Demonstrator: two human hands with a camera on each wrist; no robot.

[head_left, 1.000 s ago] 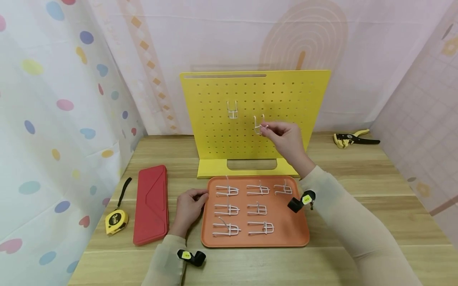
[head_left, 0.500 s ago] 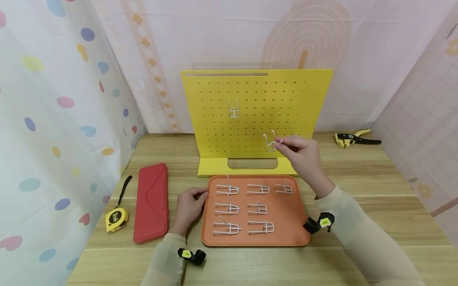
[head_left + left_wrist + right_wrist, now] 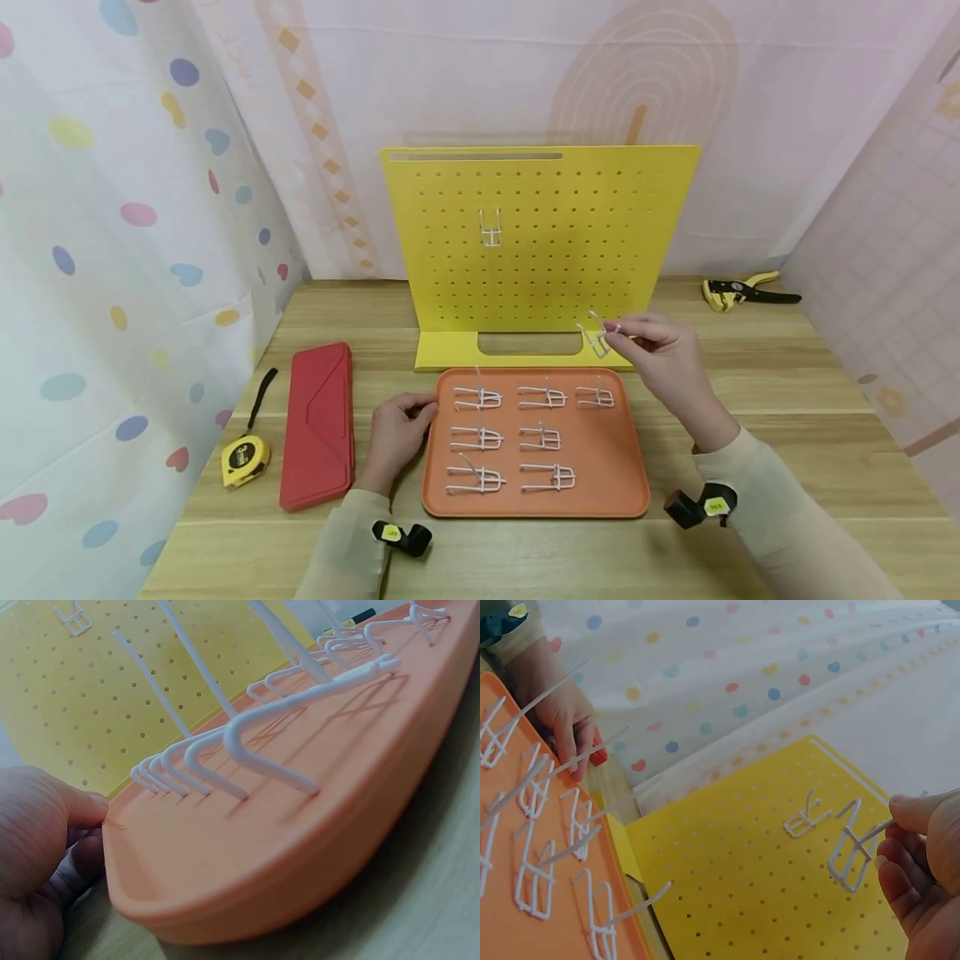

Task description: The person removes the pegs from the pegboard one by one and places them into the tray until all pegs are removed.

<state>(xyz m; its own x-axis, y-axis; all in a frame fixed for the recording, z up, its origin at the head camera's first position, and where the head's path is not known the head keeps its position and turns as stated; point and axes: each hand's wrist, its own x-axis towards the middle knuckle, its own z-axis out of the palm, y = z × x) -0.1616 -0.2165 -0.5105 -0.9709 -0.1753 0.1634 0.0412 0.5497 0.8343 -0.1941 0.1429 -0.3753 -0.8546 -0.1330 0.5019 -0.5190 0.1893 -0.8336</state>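
Observation:
A white wire pegboard hook is pinched by my right hand, held in the air before the lower right of the yellow pegboard. The right wrist view shows its prong between thumb and fingers, its two bent ends free of the board. One similar hook hangs on the pegboard, left of centre. My left hand grips the left edge of the orange tray; in the left wrist view the thumb meets the rim with fingers curled below. Several white hooks lie in rows in the tray.
Left of the tray lie a red case and a yellow tape measure with a black strap. Yellow-and-black pliers lie at the back right of the wooden table. Patterned curtains stand behind and at the sides.
My right hand has drawn the hook away from the pegboard, moving down and to the right with it. The left hand and the tray hold their place.

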